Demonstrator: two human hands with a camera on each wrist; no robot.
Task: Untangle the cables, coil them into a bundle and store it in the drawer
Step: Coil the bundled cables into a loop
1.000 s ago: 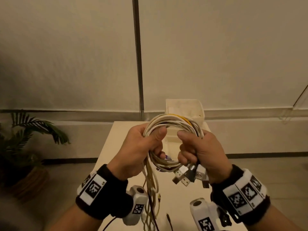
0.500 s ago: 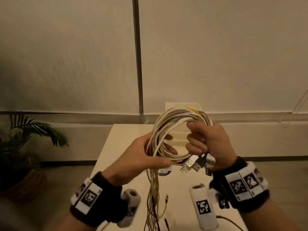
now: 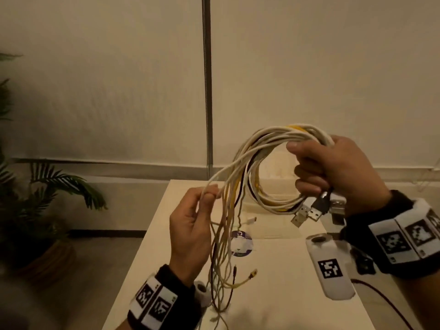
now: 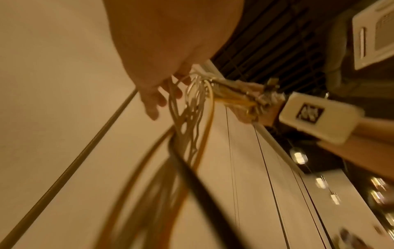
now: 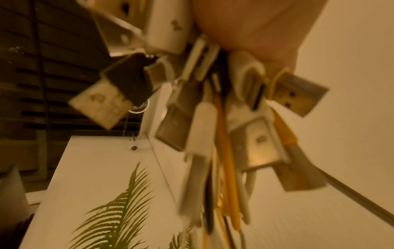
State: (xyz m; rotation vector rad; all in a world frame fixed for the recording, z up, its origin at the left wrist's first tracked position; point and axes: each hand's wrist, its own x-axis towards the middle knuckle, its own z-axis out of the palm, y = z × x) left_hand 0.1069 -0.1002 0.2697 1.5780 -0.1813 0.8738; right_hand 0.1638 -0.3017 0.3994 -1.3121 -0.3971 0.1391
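Observation:
A coil of white, yellow and black cables (image 3: 266, 163) hangs in the air over the table, and my right hand (image 3: 338, 172) grips it on its right side. Several USB plugs (image 3: 309, 211) stick out below that fist; the right wrist view shows the plugs (image 5: 213, 107) bunched close up. Loose cable tails (image 3: 223, 246) drop from the coil to the tabletop. My left hand (image 3: 192, 225) is raised beside them and pinches a white strand near its fingertips (image 3: 210, 195). The left wrist view shows the hanging strands (image 4: 192, 109), blurred. No drawer is identifiable.
A pale table (image 3: 273, 294) lies below with a round sticker (image 3: 241, 242). A small white box (image 3: 281, 163) stands at its far edge, seen through the coil. A potted plant (image 3: 47, 198) is on the floor to the left. A wall rises behind.
My right hand has lifted the coil up and to the right. My left hand has let go of the coil, dropped down-left and now pinches a trailing strand.

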